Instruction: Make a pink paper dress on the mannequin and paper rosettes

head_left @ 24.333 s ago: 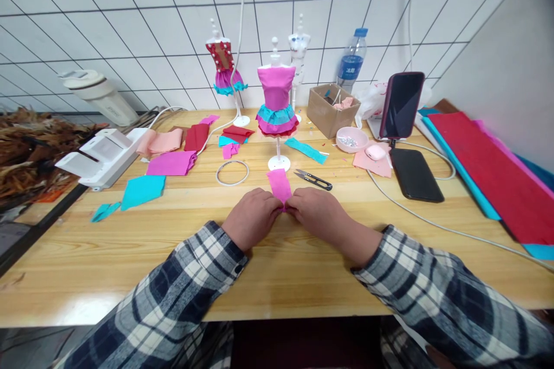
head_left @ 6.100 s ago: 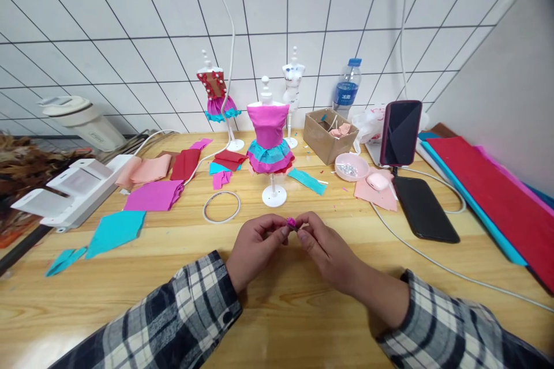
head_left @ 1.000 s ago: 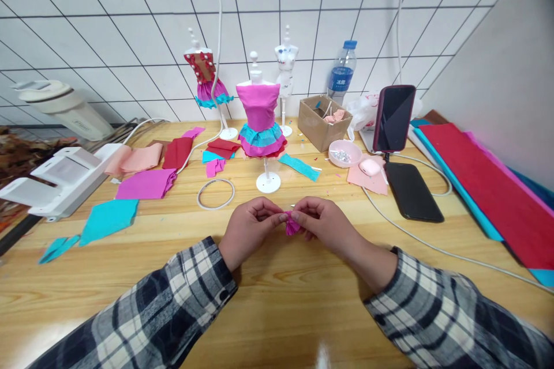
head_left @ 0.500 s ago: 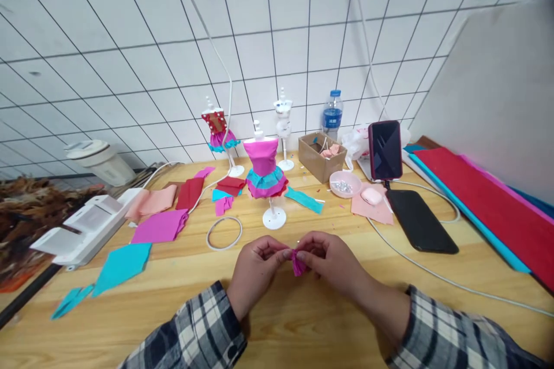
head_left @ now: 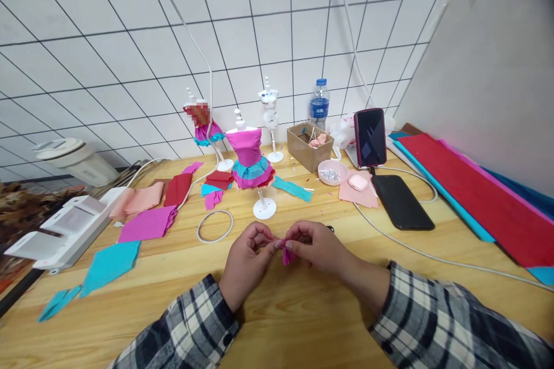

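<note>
My left hand (head_left: 246,259) and my right hand (head_left: 312,247) meet over the wooden table (head_left: 130,311), both pinching a small bunched piece of magenta crepe paper (head_left: 286,252) between thumb and fingertips. The paper hangs down a little from the pinch. Just beyond my hands stands a small white mannequin (head_left: 250,164) in a magenta top and a magenta and teal ruffled skirt. A white ring (head_left: 215,225) lies to the left of its base.
Magenta, teal, red and pink paper pieces (head_left: 147,222) lie at left near a white device (head_left: 64,230). Two more mannequins (head_left: 270,121), a cardboard box (head_left: 309,147), a pink bowl (head_left: 332,172), a water bottle (head_left: 319,106), two phones (head_left: 400,202) and large paper sheets (head_left: 476,196) are behind and right.
The flat magenta piece has been gathered into a small bunch between my fingers. Over the last second my head tilted up, and my hands kept pinching the bunch.
</note>
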Motion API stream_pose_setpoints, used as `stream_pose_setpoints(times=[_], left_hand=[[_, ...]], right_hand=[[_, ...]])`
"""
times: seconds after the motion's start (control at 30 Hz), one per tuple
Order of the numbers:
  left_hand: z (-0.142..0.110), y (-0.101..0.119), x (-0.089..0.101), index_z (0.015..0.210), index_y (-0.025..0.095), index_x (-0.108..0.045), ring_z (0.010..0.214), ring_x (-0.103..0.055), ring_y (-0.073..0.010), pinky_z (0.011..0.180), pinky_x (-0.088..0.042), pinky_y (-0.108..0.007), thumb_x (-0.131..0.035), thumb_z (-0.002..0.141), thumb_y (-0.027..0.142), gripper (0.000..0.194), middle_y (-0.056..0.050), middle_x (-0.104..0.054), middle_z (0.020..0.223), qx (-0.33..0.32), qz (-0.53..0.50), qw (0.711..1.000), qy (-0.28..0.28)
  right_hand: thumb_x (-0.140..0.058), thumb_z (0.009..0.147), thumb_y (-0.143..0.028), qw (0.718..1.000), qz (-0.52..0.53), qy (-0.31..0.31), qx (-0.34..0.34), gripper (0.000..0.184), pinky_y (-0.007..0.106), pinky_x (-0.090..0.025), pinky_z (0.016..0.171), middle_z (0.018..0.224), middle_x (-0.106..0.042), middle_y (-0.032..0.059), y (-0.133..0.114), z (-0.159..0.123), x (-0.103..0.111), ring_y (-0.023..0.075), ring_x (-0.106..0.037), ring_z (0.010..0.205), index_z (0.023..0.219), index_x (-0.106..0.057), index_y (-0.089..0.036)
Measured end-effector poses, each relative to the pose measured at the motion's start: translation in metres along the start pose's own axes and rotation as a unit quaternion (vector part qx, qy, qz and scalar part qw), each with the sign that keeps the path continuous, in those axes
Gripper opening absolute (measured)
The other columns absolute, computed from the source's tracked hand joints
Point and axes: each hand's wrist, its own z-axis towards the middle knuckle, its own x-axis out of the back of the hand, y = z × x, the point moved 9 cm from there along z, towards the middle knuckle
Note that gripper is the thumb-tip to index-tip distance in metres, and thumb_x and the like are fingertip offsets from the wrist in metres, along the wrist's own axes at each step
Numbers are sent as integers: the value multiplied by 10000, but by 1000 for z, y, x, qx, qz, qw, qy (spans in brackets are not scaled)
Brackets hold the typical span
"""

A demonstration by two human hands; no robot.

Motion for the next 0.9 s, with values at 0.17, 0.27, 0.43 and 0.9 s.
stream_pose_setpoints(times=[0.17, 0.27, 0.43, 0.9], left_hand=[[1, 1, 1, 714, 205, -392, 651, -610, -124, 617, -464, -229, -706, 759, 345, 346, 26, -633, 673, -7, -9, 1000, 15], [0, 1, 2, 708, 211, -369, 644, -593, -120, 615, -457, -229, -673, 782, 326, 334, 34, -612, 664, -21, 14, 1000, 20], [-1, -2, 0, 724, 220, -340, 676, -609, -142, 641, -453, -259, -640, 821, 317, 330, -3, -671, 721, -37, 85, 996, -6], [-1, 3, -1, 730, 207, -343, 624, -564, -93, 595, -424, -200, -691, 783, 276, 358, 43, -629, 673, -16, -43, 999, 28]], right_hand=[[-631, 734, -331, 998, 58, 17, 4, 178, 164, -374, 407, 667, -651, -13, 4, 3, 3, 101, -583, 556, 786, -545, -184], [-641, 720, -329, 998, 66, 11, 1, 207, 163, -367, 404, 686, -646, -14, 3, 2, 1, 107, -597, 577, 835, -548, -183], [-643, 728, -329, 1000, 24, 2, 3, 192, 172, -368, 418, 658, -649, 4, -1, 0, -1, 122, -621, 594, 804, -566, -171], [-685, 722, -376, 997, 72, 34, 22, 248, 184, -369, 434, 673, -587, -28, 4, 3, 6, 86, -512, 545, 810, -555, -185]])
